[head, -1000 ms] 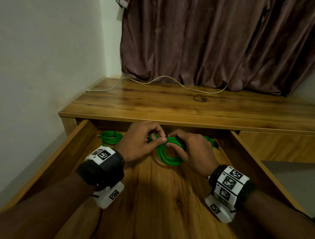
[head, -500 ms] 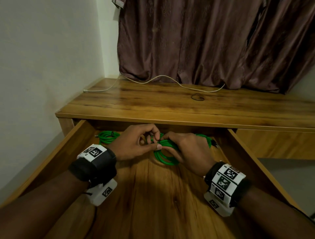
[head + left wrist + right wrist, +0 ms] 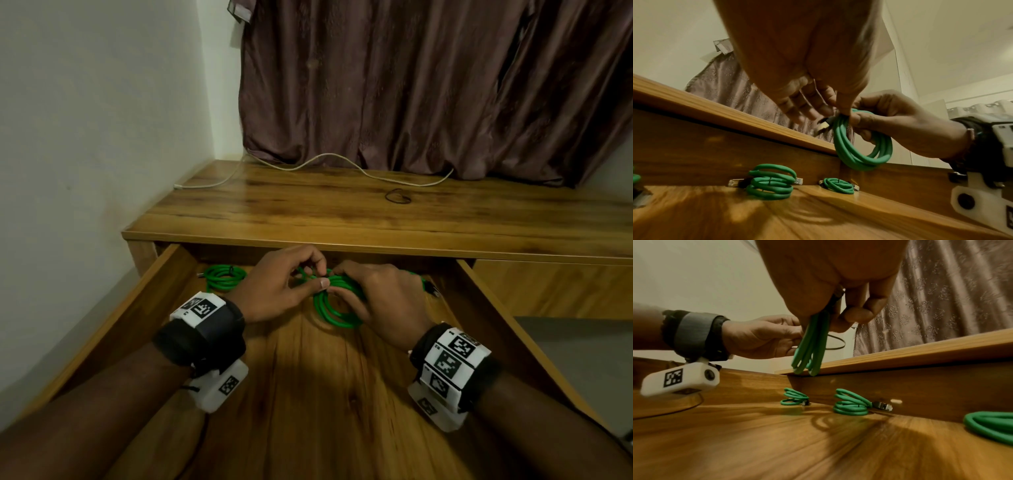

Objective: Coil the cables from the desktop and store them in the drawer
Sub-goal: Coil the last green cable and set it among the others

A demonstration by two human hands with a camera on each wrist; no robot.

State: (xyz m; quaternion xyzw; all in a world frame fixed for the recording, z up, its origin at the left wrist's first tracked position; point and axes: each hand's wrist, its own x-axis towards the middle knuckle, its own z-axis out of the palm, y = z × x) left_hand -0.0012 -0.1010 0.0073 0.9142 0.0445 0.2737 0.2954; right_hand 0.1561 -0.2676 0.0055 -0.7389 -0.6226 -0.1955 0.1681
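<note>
Green cable coil (image 3: 334,310) pinched by both hands' fingers (image 3: 322,283); knuckles hide its top.

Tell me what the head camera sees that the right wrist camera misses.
Only the head view shows the thin white cable and small black loop lying on the wooden desktop. Only the right wrist view shows all three coiled green cables resting at the drawer's back. Both show the left hand and right hand gripping one green coil.
</note>
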